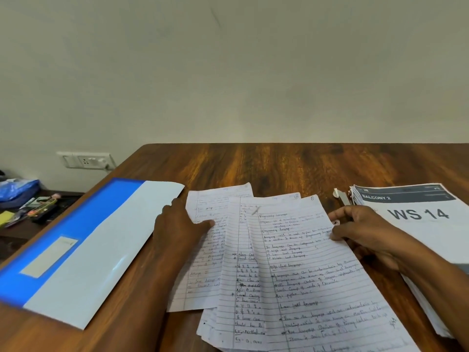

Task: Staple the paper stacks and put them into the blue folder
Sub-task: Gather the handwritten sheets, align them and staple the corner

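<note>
Centrally, loose handwritten sheets (291,270) lie fanned and overlapping on the wooden desk (279,163), ruled pages with ink notes, the topmost angled toward the right. Left hand (177,224) rests flat on the leftmost sheet, fingers pressed together, thumb stretched out across the page. Right hand (360,229) pinches the right edge of the top sheet between thumb and forefinger; a small white-and-grey item (341,196), possibly the stapler, lies just beyond it, too indistinct to confirm. Blue folder (76,245) lies to the left of the sheets, partly overhanging the desk edge, with a pale label on its cover. Right of the sheets: a thick printed stack (429,224) headed "WS 14". Wall socket (86,160) at far left.
</note>
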The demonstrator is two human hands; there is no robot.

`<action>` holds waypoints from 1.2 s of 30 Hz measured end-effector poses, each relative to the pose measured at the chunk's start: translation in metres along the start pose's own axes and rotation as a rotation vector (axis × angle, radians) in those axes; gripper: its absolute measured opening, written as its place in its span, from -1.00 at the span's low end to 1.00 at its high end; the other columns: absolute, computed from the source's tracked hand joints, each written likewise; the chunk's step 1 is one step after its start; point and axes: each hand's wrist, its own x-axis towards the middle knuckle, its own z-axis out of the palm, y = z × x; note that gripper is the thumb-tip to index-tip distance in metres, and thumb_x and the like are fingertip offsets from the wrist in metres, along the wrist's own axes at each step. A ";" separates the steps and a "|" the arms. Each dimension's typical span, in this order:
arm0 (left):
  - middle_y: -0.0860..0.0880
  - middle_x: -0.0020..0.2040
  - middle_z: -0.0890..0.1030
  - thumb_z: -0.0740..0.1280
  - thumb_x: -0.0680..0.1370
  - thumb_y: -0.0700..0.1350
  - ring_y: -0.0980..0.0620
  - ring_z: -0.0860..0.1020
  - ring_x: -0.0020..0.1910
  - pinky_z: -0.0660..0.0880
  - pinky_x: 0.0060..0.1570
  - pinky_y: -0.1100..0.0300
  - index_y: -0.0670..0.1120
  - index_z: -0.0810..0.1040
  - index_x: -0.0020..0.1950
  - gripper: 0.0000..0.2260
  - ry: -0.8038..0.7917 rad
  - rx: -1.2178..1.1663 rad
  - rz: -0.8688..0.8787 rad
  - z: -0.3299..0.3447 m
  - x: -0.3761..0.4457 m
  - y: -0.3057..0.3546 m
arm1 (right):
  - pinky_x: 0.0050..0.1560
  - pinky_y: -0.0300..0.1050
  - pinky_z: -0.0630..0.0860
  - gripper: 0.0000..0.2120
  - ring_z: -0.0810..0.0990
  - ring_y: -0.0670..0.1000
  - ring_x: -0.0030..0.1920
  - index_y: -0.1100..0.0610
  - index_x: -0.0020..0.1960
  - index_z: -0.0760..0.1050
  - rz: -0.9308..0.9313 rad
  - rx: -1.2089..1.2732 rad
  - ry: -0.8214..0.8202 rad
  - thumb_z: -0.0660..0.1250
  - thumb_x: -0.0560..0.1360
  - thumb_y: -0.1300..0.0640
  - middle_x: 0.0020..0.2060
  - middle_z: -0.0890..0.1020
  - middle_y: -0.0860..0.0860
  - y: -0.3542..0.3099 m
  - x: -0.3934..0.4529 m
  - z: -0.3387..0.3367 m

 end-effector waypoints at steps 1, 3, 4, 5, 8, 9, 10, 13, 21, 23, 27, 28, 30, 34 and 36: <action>-0.04 0.35 0.61 0.62 0.42 0.16 -0.03 0.60 0.16 0.48 -0.09 0.21 -0.02 0.47 0.42 -0.34 -0.017 -0.065 0.000 -0.002 -0.001 0.002 | -0.13 0.15 0.58 -0.74 0.73 0.33 -0.02 0.18 0.15 0.60 -0.001 -0.001 0.002 0.43 0.50 0.39 -0.09 0.76 0.19 0.000 0.000 0.000; 0.07 0.21 0.62 0.64 0.45 0.00 0.06 0.56 0.08 0.33 -0.23 0.35 0.01 0.52 0.32 -0.49 -0.036 -0.211 -0.002 -0.002 -0.002 0.003 | -0.16 0.14 0.58 -0.74 0.74 0.31 -0.03 0.17 0.15 0.60 -0.007 -0.007 -0.001 0.43 0.50 0.39 -0.08 0.76 0.19 0.000 0.000 0.000; 0.13 0.14 0.60 0.63 0.46 -0.06 0.05 0.56 0.12 0.32 -0.22 0.38 0.03 0.54 0.26 -0.56 -0.057 -0.278 -0.011 -0.001 -0.003 0.004 | -0.19 0.11 0.58 -0.74 0.74 0.30 -0.04 0.16 0.15 0.59 -0.009 -0.010 -0.002 0.43 0.50 0.38 -0.08 0.76 0.18 0.000 0.000 0.000; 0.13 0.14 0.61 0.62 0.48 -0.10 0.03 0.58 0.19 0.37 -0.14 0.38 0.04 0.54 0.25 -0.59 -0.066 -0.339 -0.013 -0.001 -0.004 0.004 | -0.21 0.09 0.59 -0.74 0.74 0.28 -0.04 0.16 0.15 0.59 -0.011 -0.011 -0.004 0.43 0.50 0.38 -0.07 0.76 0.18 0.000 0.000 0.000; -0.01 0.35 0.63 0.57 0.53 -0.07 -0.07 0.64 0.28 0.54 0.13 0.13 -0.01 0.51 0.46 -0.48 -0.031 -0.412 -0.012 -0.003 -0.004 0.006 | -0.15 0.13 0.61 -0.73 0.74 0.26 -0.04 0.15 0.15 0.60 -0.014 -0.020 -0.006 0.44 0.50 0.37 -0.07 0.76 0.17 0.001 0.000 -0.001; -0.01 0.35 0.65 0.55 0.55 -0.05 -0.06 0.66 0.23 0.55 0.10 0.13 -0.02 0.54 0.44 -0.52 0.004 -0.441 -0.009 -0.003 -0.003 0.006 | -0.14 0.13 0.61 -0.73 0.75 0.25 -0.04 0.15 0.15 0.60 -0.015 -0.023 -0.007 0.44 0.50 0.36 -0.07 0.76 0.16 0.001 0.001 -0.001; 0.00 0.32 0.67 0.53 0.56 -0.03 -0.02 0.68 0.16 0.56 0.06 0.17 -0.02 0.58 0.39 -0.59 0.029 -0.474 -0.016 -0.004 -0.002 0.006 | -0.13 0.13 0.61 -0.74 0.75 0.25 -0.05 0.15 0.15 0.60 -0.015 -0.024 -0.007 0.45 0.50 0.36 -0.08 0.77 0.15 0.001 0.001 -0.002; 0.06 0.16 0.74 0.50 0.58 0.04 0.07 0.72 0.00 0.68 0.05 0.04 0.02 0.68 0.26 -0.72 0.086 -0.608 -0.016 -0.005 0.000 0.005 | -0.13 0.13 0.62 -0.75 0.76 0.23 -0.07 0.16 0.14 0.60 -0.021 -0.012 -0.011 0.50 0.49 0.32 -0.10 0.77 0.13 0.001 -0.001 -0.002; 0.05 -0.14 0.69 0.45 0.63 -0.08 0.18 0.63 -0.19 0.58 -0.14 0.16 -0.13 0.68 0.02 -0.89 0.452 -0.893 0.080 -0.013 0.011 -0.008 | -0.13 -0.01 0.66 -0.58 0.78 0.05 -0.14 0.16 0.14 0.60 -0.027 0.002 -0.035 0.64 0.34 0.25 -0.13 0.79 0.03 -0.001 -0.003 0.000; 0.08 -0.15 0.63 0.43 0.64 -0.15 0.31 0.55 -0.22 0.52 -0.13 0.30 -0.23 0.65 0.05 -0.86 0.577 -0.999 0.037 -0.018 0.016 -0.010 | -0.09 0.02 0.68 -0.58 0.78 0.05 -0.13 0.14 0.14 0.59 -0.022 -0.009 -0.039 0.64 0.35 0.25 -0.12 0.79 0.04 -0.001 -0.003 -0.001; -0.04 0.08 0.73 0.45 0.62 -0.15 0.11 0.68 0.06 0.61 0.19 0.15 -0.22 0.68 0.21 -0.79 0.613 -1.314 -0.099 -0.017 0.026 -0.016 | 0.06 0.12 0.70 -0.60 0.78 0.07 -0.07 0.12 0.15 0.59 -0.018 -0.031 -0.036 0.63 0.37 0.25 -0.08 0.79 0.04 -0.002 -0.002 0.000; -0.08 0.16 0.74 0.47 0.60 -0.14 -0.01 0.69 0.17 0.60 0.27 0.01 -0.19 0.68 0.25 -0.76 0.586 -1.404 -0.112 -0.015 0.028 -0.018 | 0.07 0.12 0.70 -0.60 0.78 0.07 -0.05 0.12 0.15 0.59 -0.019 -0.034 -0.037 0.63 0.38 0.25 -0.07 0.79 0.04 -0.001 -0.002 0.000; -0.14 0.26 0.70 0.50 0.58 -0.10 -0.18 0.64 0.30 0.55 0.35 -0.22 -0.16 0.67 0.30 -0.69 0.536 -1.548 -0.126 -0.012 0.030 -0.020 | 0.07 0.10 0.69 -0.62 0.78 0.07 -0.05 0.13 0.15 0.59 -0.026 -0.031 -0.039 0.62 0.39 0.26 -0.08 0.79 0.03 -0.001 -0.002 -0.001; -0.13 0.30 0.68 0.53 0.57 -0.05 -0.22 0.62 0.33 0.51 0.35 -0.31 -0.07 0.68 0.30 -0.68 0.434 -1.676 -0.163 -0.011 0.031 -0.022 | 0.08 0.10 0.69 -0.67 0.78 0.05 -0.05 0.15 0.12 0.62 -0.058 -0.023 -0.022 0.61 0.40 0.26 -0.09 0.79 0.02 -0.001 -0.002 -0.002; -0.10 0.29 0.69 0.50 0.58 -0.07 -0.20 0.64 0.31 0.51 0.36 -0.30 -0.04 0.69 0.29 -0.72 0.360 -1.691 -0.184 -0.012 0.030 -0.021 | 0.13 0.14 0.67 -0.69 0.78 0.05 -0.04 0.14 0.13 0.63 -0.079 -0.010 -0.016 0.59 0.42 0.27 -0.08 0.79 0.02 -0.001 -0.003 -0.003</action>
